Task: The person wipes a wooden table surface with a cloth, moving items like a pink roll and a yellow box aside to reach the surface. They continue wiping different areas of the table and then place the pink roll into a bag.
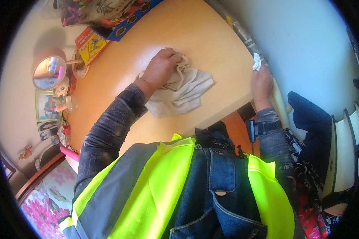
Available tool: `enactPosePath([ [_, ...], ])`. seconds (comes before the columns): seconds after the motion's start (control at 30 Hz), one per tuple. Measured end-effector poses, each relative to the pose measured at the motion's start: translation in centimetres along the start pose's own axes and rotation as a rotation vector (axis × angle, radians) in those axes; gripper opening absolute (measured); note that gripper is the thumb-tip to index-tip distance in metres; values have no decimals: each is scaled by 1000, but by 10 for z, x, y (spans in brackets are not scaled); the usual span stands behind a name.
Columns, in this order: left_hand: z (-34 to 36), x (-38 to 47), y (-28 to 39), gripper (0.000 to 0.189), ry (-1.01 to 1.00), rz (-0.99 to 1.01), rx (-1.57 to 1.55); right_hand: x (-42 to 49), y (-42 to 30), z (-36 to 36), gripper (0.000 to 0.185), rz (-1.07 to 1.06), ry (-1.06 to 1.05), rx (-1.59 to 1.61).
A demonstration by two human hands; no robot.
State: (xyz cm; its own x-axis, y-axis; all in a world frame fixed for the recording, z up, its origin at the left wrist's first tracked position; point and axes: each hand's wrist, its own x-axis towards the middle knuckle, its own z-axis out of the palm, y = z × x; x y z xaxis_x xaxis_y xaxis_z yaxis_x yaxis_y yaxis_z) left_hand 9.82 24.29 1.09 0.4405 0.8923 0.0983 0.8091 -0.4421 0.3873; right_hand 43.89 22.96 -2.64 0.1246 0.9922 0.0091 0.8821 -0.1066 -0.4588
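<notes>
My left hand (164, 67) grips a bunched part of a pale beige cloth (182, 95), which lies crumpled on the light wooden tabletop (224, 50). Beyond the table's right edge, my right hand (261, 82) pinches a small white crumpled piece, perhaps paper or a wrapper (256, 61). A black strap with a small device (258, 128) sits around my right wrist.
A blue-edged box (122, 30) and a yellow and red box (92, 44) stand at the table's far left. Along the left wall are a round pink mirror (49, 73), a green-framed picture (46, 104) and a clear cup (71, 103). Pipes (246, 38) run beside the right edge.
</notes>
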Motion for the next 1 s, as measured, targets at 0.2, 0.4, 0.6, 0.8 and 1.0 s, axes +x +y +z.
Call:
enactPosePath([
  [0.2,42,79,-15,18,346,-17,-8,-1,2,2,19,-17,10,-12],
  [0.4,65,-28,45,24,15,195,-160,0,6,4,17,-24,16,-12],
  [0.6,53,-11,62,19,8,256,-200,-1,6,7,16,-29,30,-41],
  [0.8,42,23,86,19,93,173,-148,1,9,9,17,-52,51,-39],
  [1.0,13,-54,100,22,-39,81,-242,2,17,19,19,-58,69,-38],
])
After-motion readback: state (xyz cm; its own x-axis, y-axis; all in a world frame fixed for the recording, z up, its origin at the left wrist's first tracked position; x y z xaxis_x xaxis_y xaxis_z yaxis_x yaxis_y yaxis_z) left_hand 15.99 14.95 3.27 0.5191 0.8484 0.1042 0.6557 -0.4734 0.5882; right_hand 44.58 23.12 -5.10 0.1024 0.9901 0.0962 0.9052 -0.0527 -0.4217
